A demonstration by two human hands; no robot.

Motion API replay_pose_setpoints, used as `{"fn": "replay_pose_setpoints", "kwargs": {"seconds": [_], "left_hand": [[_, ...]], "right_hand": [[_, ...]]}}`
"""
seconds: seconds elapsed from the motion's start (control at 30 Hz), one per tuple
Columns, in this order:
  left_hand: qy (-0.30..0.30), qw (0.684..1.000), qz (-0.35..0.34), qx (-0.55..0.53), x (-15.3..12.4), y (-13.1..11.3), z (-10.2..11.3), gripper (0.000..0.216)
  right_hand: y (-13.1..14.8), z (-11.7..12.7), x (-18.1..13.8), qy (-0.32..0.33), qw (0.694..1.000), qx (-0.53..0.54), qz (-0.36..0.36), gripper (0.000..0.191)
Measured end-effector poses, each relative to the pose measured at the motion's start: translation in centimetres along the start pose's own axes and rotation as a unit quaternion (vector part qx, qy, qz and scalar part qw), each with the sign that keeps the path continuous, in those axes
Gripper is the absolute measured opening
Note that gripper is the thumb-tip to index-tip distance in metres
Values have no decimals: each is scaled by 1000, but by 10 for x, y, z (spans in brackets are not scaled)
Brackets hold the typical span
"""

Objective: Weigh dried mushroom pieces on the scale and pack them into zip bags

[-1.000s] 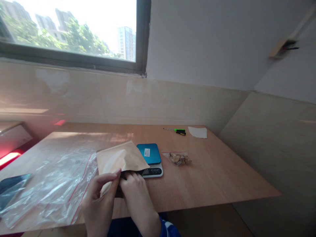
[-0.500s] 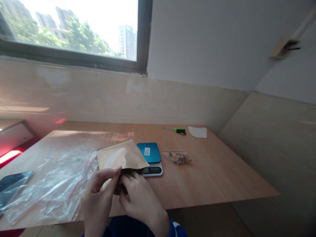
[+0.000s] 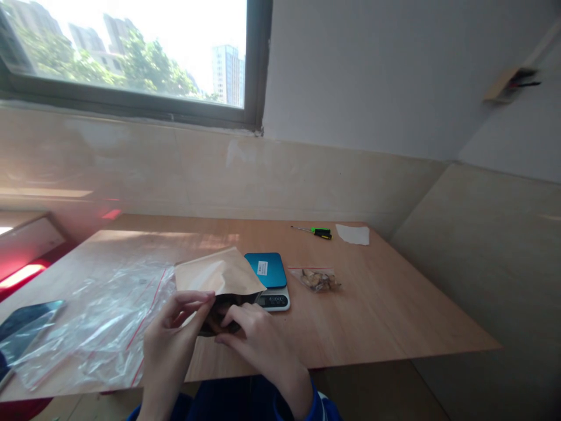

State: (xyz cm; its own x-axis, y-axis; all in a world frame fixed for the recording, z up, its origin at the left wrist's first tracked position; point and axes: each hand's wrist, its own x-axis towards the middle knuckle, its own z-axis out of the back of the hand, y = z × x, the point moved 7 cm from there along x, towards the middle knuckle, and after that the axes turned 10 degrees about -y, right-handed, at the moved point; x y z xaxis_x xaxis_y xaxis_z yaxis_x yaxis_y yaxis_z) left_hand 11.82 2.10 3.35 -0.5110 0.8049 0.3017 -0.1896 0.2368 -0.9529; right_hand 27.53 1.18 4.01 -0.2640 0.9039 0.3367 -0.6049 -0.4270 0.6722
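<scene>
A tan paper pouch (image 3: 214, 273) lies on the wooden table (image 3: 372, 310), its open mouth facing me. My left hand (image 3: 169, 345) pinches the pouch's upper lip and holds the mouth open. My right hand (image 3: 258, 342) has its fingers curled at the opening, on dark contents that I cannot make out. Just behind the pouch stands a small kitchen scale with a blue top (image 3: 267, 270). A small clear zip bag of brown pieces (image 3: 319, 280) lies to the right of the scale.
A pile of large clear zip bags with red seals (image 3: 96, 310) covers the table's left side. A dark flat object (image 3: 26, 318) lies at the far left. A green-handled screwdriver (image 3: 319, 232) and a white paper scrap (image 3: 354, 234) lie near the back wall.
The pouch's mouth has been pulled wider open. My right hand has slid a little towards me, its fingers moving to the opening. The view has shifted slightly.
</scene>
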Motion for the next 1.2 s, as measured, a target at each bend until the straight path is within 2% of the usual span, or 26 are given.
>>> {"fn": "replay_pose_setpoints", "kwargs": {"seconds": [0.1, 0.2, 0.33, 0.37, 0.43, 0.5, 0.57, 0.63, 0.7, 0.8, 0.87, 0.93, 1.03, 1.1, 1.17, 1.2], "left_hand": [[6, 1000, -1, -2, 4, -3, -1, 23], [6, 1000, 1, -2, 7, -5, -1, 24], [-8, 1000, 8, -10, 8, -6, 1, 25], [-12, 1000, 13, -13, 9, -6, 2, 25], [-19, 1000, 21, -14, 9, -5, 4, 25], [-22, 999, 23, -17, 9, -4, 4, 25], [-27, 999, 19, -20, 9, -5, 5, 25], [-27, 999, 14, -19, 9, -6, 5, 25], [-24, 1000, 8, -16, 8, -7, 5, 24], [-19, 1000, 2, -19, 8, -8, 6, 24], [-21, 999, 4, -24, 8, -7, 7, 24], [-26, 999, 6, -30, 8, -6, 6, 23], [-28, 999, 7, -36, 7, -2, 3, 23], [-26, 999, 1, -30, 5, -1, 1, 21], [-28, 999, -12, -18, 2, 0, -1, 19], [-29, 999, -21, -12, 0, 0, -1, 18]], "right_hand": [[-1, 6, -3, -16, 999, 36, -23, 10], [0, 17, -8, -45, 990, 127, -38, 9], [-7, 37, -18, -57, 952, 300, -32, 8], [-14, 44, -19, -80, 941, 327, -31, 8], [-39, 61, -18, -174, 924, 337, -39, 10], [-68, 73, -14, -279, 915, 284, -59, 14], [-92, 72, -3, -322, 925, 183, -80, 16], [-109, 61, 13, -297, 950, 40, -89, 14], [-120, 46, 28, -244, 962, -84, -89, 16], [-126, 30, 38, -188, 968, -147, -80, 21], [-117, 30, 36, -191, 969, -138, -70, 23], [-96, 40, 25, -232, 967, -91, -45, 27], [-46, 58, 1, -299, 951, 70, 24, 28], [-13, 53, -9, -237, 955, 165, 67, 30], [12, 35, -11, -137, 975, 157, 82, 35], [18, 24, -11, -95, 985, 119, 78, 37]]}}
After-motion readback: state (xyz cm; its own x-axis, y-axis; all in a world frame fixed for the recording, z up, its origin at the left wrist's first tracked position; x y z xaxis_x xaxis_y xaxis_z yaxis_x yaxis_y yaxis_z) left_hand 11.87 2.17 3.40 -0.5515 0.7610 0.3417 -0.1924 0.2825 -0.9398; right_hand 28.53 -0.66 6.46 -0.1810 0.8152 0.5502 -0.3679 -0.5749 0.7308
